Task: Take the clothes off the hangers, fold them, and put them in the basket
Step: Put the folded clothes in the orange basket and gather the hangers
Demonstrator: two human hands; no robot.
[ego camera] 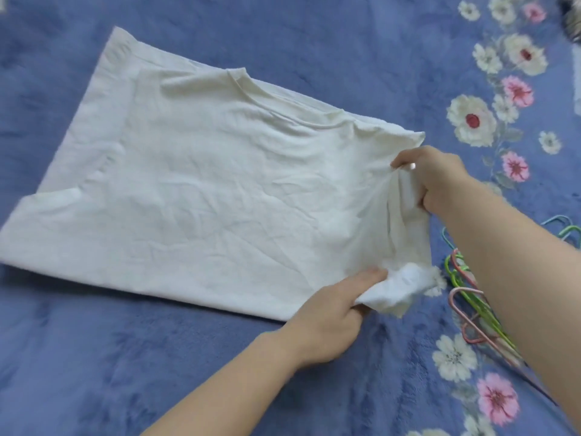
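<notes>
White crumpled cotton T-shirt (204,184) is off its hanger and lies flat on a blue fleecy blanket (94,357), covering the middle and left of the view. Its ribbed neckline (248,86) is at the far edge. The body runs down toward the near left. A second layer of fabric shows along the far left edge.

Left hand (327,316): fingers curled, thumb on top, gripping a bunched wad of the shirt at its near right corner. That wad is lifted slightly off the blanket.

Right hand (440,180): fingers curled round a fold of fabric at the shirt's right edge, just below the far right corner. Between the two hands the fabric gathers into vertical pleats; the rest of the shirt stays flat.

A pile of thin plastic hangers in pink, green and blue (465,297) lies on the blanket just right of the bunched corner, partly hidden under the right forearm. Whether they touch the shirt cannot be told.

The blanket's right side carries a print of white and pink flowers (471,119). A dark blurred object (570,14) sits at the top right corner, too unclear to identify.
</notes>
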